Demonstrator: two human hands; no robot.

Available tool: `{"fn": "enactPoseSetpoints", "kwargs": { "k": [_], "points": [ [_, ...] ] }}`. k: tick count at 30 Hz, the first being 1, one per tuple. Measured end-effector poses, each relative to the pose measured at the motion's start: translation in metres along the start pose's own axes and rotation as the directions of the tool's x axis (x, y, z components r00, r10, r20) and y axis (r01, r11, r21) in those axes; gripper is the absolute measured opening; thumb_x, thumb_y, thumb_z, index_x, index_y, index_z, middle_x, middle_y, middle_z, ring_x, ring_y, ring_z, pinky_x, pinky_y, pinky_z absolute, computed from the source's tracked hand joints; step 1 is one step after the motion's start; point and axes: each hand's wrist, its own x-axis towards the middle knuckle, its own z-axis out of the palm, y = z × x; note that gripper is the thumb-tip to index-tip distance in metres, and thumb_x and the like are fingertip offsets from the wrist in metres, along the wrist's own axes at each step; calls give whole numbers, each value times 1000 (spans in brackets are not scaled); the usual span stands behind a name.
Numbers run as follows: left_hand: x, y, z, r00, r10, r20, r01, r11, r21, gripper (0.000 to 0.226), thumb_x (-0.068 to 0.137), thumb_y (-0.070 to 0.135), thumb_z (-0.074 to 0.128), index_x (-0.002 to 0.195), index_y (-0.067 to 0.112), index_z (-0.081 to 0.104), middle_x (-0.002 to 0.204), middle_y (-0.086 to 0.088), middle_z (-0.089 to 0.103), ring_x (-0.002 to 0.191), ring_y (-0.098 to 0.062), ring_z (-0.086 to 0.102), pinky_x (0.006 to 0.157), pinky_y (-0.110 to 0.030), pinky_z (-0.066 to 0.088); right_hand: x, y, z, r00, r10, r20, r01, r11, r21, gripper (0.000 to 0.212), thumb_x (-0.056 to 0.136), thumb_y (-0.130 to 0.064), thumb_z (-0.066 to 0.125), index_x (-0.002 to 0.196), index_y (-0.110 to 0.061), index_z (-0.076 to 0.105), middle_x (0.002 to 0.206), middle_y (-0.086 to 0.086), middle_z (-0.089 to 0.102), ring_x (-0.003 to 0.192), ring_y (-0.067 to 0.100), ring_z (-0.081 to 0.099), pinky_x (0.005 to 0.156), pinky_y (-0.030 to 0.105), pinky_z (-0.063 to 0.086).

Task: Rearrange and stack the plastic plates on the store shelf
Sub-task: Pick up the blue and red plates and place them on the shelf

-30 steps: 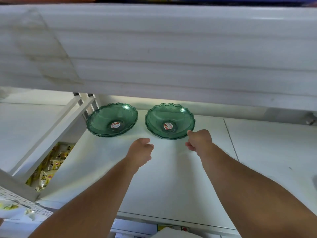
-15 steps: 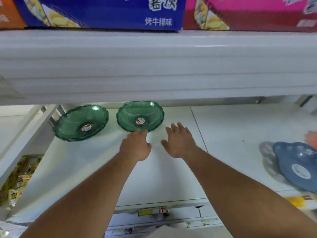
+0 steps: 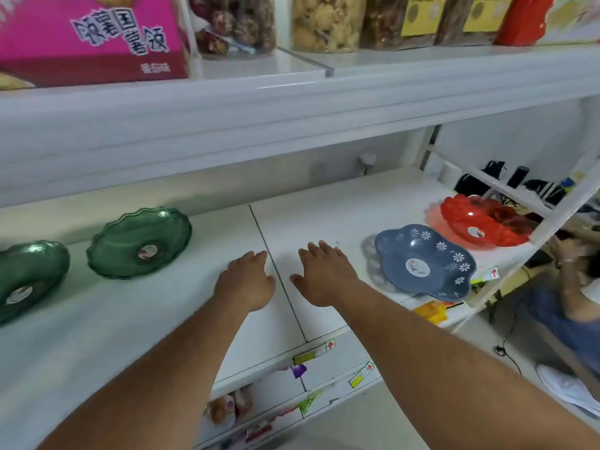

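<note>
View swinging right since earlier, red plate (image 3: 483,222) now showing, both hands (image 3: 246,282) (image 3: 324,277) hovering open-fingered and empty, scalloped translucent green plates (image 3: 139,243), glossy floral blue plate (image 3: 425,263)

I am at a shop display. White tiered shelf (image 3: 324,203) with price tags (image 3: 313,350) on its near edge; boxed snacks (image 3: 91,40) and jars (image 3: 328,21) above, stickered plastic plates (image 3: 422,264) laid out singly.
</note>
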Motion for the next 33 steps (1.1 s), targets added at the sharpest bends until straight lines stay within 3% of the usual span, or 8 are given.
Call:
{"fn": "enactPoseSetpoints", "kwargs": {
  "k": [11,17,23,33],
  "points": [
    [-5,145,24,991,130,30,-131,991,23,64,98,41,42,156,23,21,162,-2,24,146,-28,27,115,-41,30,-65,131,-14,990,140,-34,-137,988,67,69,100,-52,37,155,-11,28,164,14,25,151,34,18,121,50,19],
    [7,189,27,976,215,41,-217,975,51,65,99,41,42,157,24,20,163,-2,21,147,-27,25,115,-41,29,-85,177,-21,962,269,-43,-260,954,150,69,99,-51,39,155,-12,28,164,12,26,151,32,19,122,48,20],
    [23,226,38,946,323,23,-323,946,7,59,100,42,43,153,24,26,158,-2,33,141,-28,37,108,-42,40,-96,210,-21,919,389,-62,-374,912,167,70,99,-53,38,155,-12,27,163,11,30,151,30,21,121,47,24],
    [33,285,60,929,366,52,-366,930,-12,63,98,40,46,155,25,23,162,-1,24,147,-29,25,112,-45,36,-121,272,-20,893,447,-45,-434,885,170,64,100,-51,40,150,-11,34,158,12,36,146,32,30,116,45,30]
  ]
}}
